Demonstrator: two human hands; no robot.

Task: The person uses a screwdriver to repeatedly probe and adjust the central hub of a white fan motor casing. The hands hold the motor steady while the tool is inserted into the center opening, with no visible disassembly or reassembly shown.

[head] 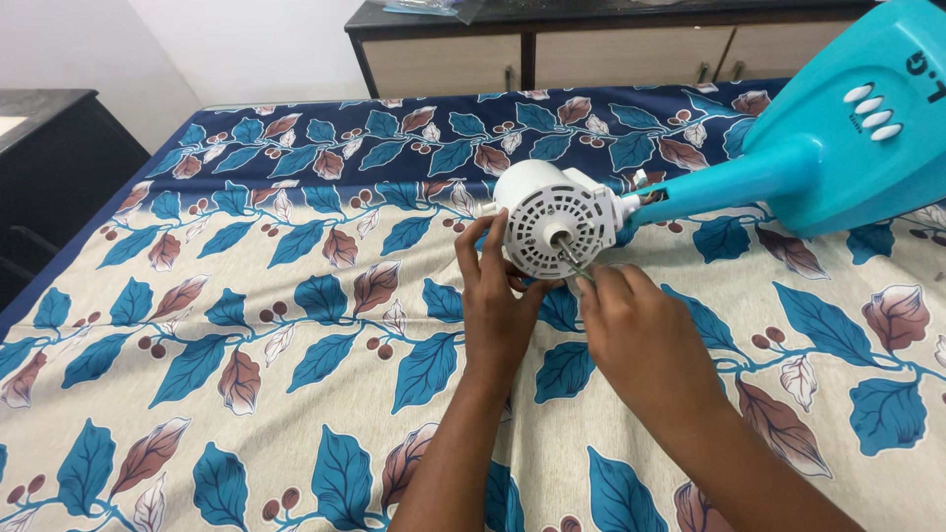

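A table fan without blades or guard lies on its side on a bed. Its white round motor housing [545, 217] faces me, with a thin metal shaft [569, 251] sticking out of the middle. The turquoise neck and base [847, 138], with several white push buttons, stretch to the upper right. My left hand [496, 300] rests against the lower left of the motor housing, fingers spread on it. My right hand [631, 330] pinches the tip of the shaft with finger and thumb.
The bedsheet [246, 325] is cream and dark blue with large teal and brown leaves. A wooden cabinet with a dark top [552, 54] stands behind the bed. A dark piece of furniture [49, 148] is at the far left.
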